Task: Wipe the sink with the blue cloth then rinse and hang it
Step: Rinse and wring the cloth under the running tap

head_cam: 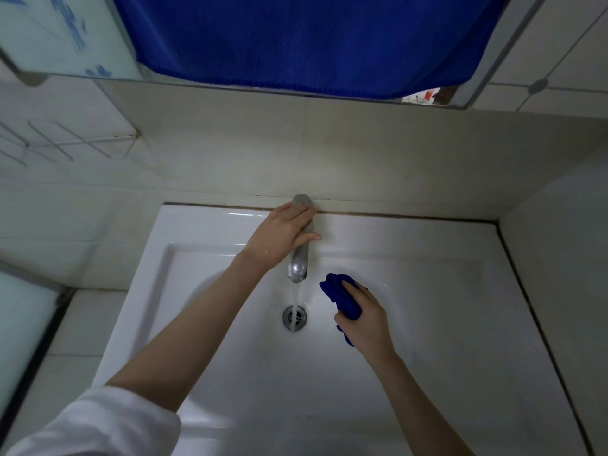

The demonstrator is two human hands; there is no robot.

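Sink station, seen from beside the person, listed largest first.

1. Large blue towel (306,37): hung high on the wall, well beyond both hands, covering most of a mirror.
2. Sink (210,225): white, square-rimmed, set into a tiled corner. Both forearms reach over its basin.
3. Left hand (283,236): laid on the tap (298,268), fingers over the top and thumb along the near side, holding it. A white sleeve (98,422) is pushed up that arm.
4. Right hand (365,319): closed around the blue cloth (340,296), which is bunched into a wad. One end sticks out beyond the fingers, a tail hangs below the palm.
5. Water stream (295,296): falls from the spout just beside the right hand, on its inner side, apart from the cloth.
6. Drain (294,318): under the stream, near the right hand.

Step in hand, as judged: rinsing. The tap runs and the cloth waits just beside the flow, apparently not yet under it.

Next move calls for: bringing the wad sideways into the stream, loosening the grip so water reaches the inner folds, then squeezing over the drain. The left hand is placed to shut the tap. Hanging remains undone.
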